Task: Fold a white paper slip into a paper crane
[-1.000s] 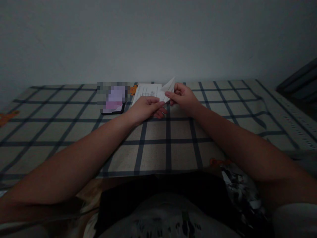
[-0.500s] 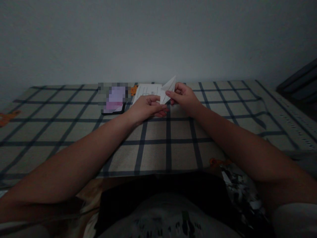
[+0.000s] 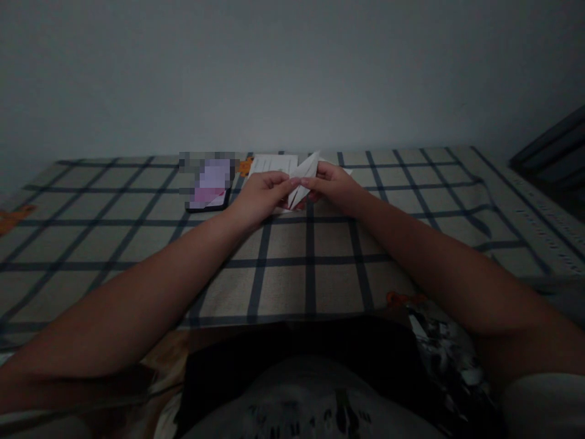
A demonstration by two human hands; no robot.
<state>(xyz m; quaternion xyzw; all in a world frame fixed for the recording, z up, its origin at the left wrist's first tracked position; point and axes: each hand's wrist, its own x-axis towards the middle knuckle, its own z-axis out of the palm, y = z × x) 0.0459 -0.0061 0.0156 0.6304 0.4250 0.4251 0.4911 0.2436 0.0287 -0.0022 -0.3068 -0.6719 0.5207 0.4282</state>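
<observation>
A folded piece of white paper (image 3: 303, 177) with pointed corners is held between both hands above the table. My left hand (image 3: 265, 194) pinches its left side, thumb on the near face. From the right, my right hand (image 3: 337, 186) grips it too, and the two thumb tips almost meet on the paper. Some fingers are hidden behind it. Part of the white paper shows past the right hand and below the left fingers. Behind the left hand lies a flat printed sheet (image 3: 276, 162), partly covered.
A phone (image 3: 208, 209) with a blurred-out screen rests left of my hands. The checked tablecloth (image 3: 292, 286) covers the table, which meets a plain wall (image 3: 292, 73) at the back. A dark slatted object (image 3: 553, 143) stands at the far right.
The paper has turned and come a little lower, with more of its folds showing. My left thumb has moved up onto it, and the two hands are closer together.
</observation>
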